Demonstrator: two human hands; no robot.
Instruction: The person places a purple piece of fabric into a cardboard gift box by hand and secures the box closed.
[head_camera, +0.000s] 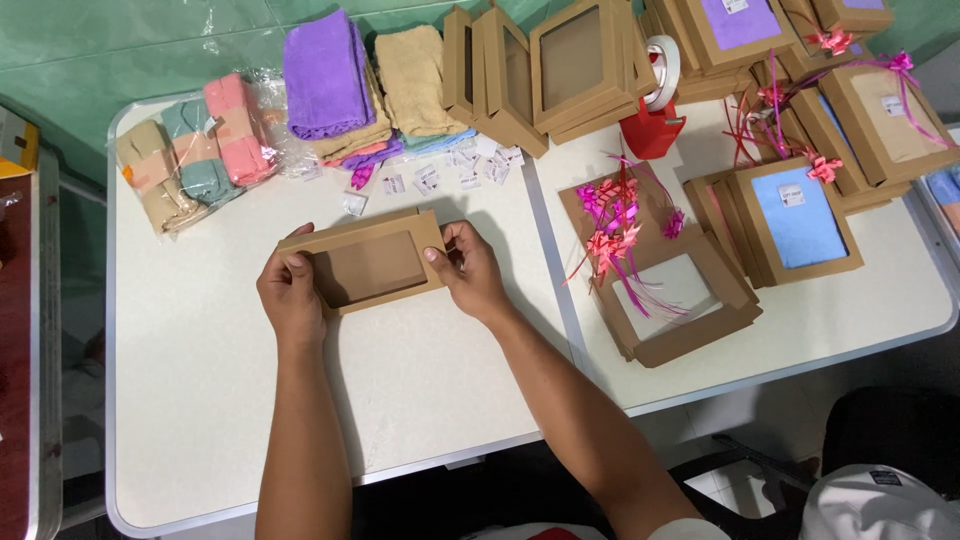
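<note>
I hold a flat brown cardboard box (366, 262) with a clear window in its lid, just above the white table (200, 400). My left hand (291, 298) grips its left end, thumb on top. My right hand (470, 270) grips its right end, thumb on the lid's edge. The box looks empty through the window.
Folded towels, purple (322, 72) and tan (410, 80), and a bag of rolled cloths (195, 150) lie at the back. Small white packets (440, 175), stacked window boxes (560, 70), a red tape dispenser (652, 125), pink ribbon bows (615, 225) and a filled box with blue cloth (795, 215) sit to the right.
</note>
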